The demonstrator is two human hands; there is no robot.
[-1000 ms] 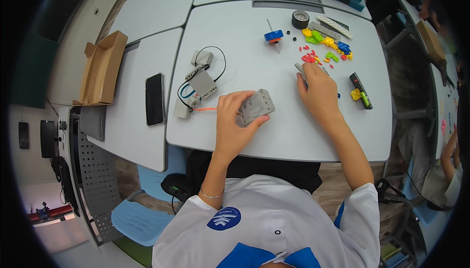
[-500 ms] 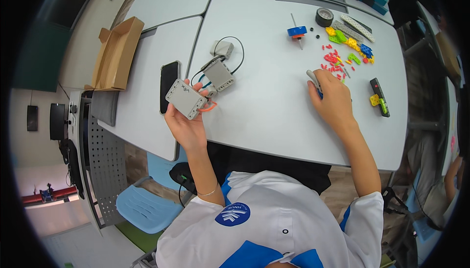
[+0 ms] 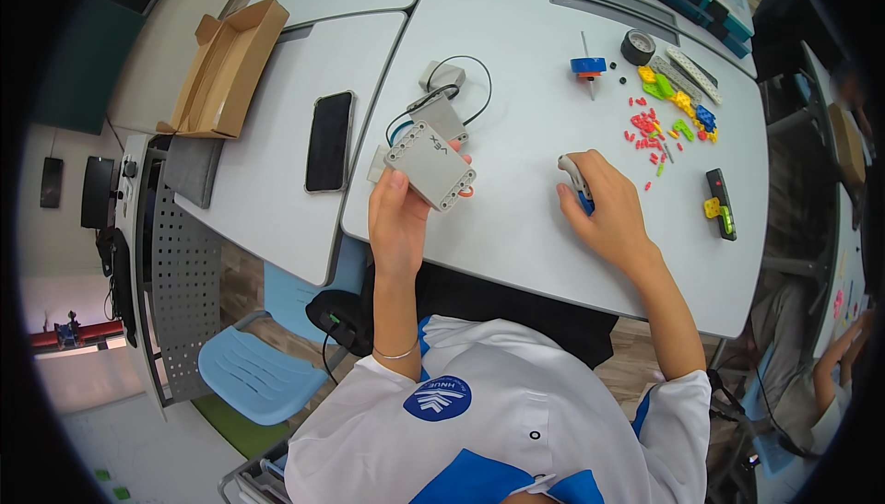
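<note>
My left hand point(image 3: 398, 218) grips a flat light-grey plastic module point(image 3: 430, 166) with rows of small holes along its edges, held tilted above the table. Behind it, partly covered, lie a grey box-shaped module point(image 3: 441, 115) and a smaller grey block point(image 3: 442, 76), joined by a thin black cable point(image 3: 489, 87). A bit of orange shows under the held module. My right hand point(image 3: 604, 206) is closed around a small grey-and-blue tool with a curved grey handle point(image 3: 573, 172); most of it is hidden in my palm. Small red connector pins point(image 3: 645, 126) lie scattered beyond that hand.
Yellow, green and blue plastic pieces point(image 3: 682, 103) sit at the far right near a black wheel point(image 3: 638, 47) and a blue disc on a shaft point(image 3: 588, 65). A black bar point(image 3: 722, 205) lies right; a phone point(image 3: 330, 142) and cardboard box point(image 3: 221, 71) are left.
The view has shifted a little. My left hand has brought the grey module rightward, over the other modules. My right hand has drawn back left from the red pins, still around the tool.
</note>
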